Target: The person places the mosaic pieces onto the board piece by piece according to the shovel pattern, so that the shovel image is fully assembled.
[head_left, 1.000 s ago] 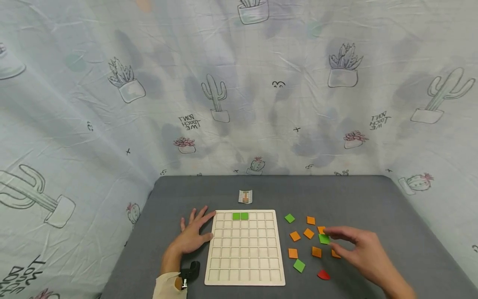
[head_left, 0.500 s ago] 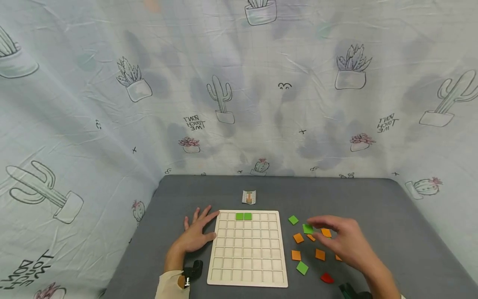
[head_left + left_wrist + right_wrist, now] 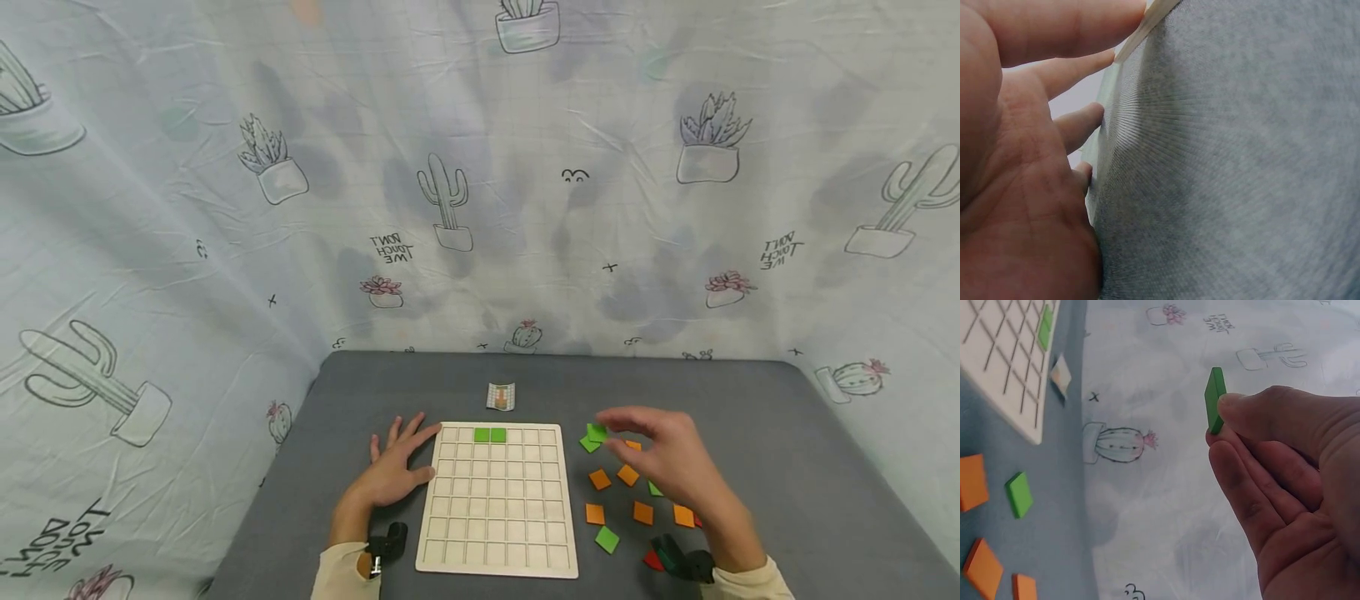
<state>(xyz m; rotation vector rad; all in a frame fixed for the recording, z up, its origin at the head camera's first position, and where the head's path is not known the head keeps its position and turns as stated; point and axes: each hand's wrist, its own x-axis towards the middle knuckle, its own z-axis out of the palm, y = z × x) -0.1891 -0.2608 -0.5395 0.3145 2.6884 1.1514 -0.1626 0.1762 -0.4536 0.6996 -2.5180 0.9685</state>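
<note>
Item: small green square tile (image 3: pixel 1214 400), pinched between thumb and fingertips of right hand (image 3: pixel 663 462), held in air at 3 o'clock of pale wooden grid board (image 3: pixel 497 500).
Board: two green tiles (image 3: pixel 490 435) seated in top row, 12 o'clock; all other cells vacant.
Stock: loose orange square tiles (image 3: pixel 619 492), few green, one red, on grey table (image 3: pixel 750 417), 3 to 5 o'clock.
Left hand (image 3: pixel 390 471): spread flat, at board's 9 o'clock edge.
Judgement: early stage, most remains.

Staged recording booth, not lived-in room: cactus-print sheet (image 3: pixel 480 192) draped as backdrop on three sides, grey felt table (image 3: pixel 750 417), wooden grid board (image 3: pixel 498 500), loose colour tiles (image 3: pixel 600 479), wrist cameras strapped on.
</note>
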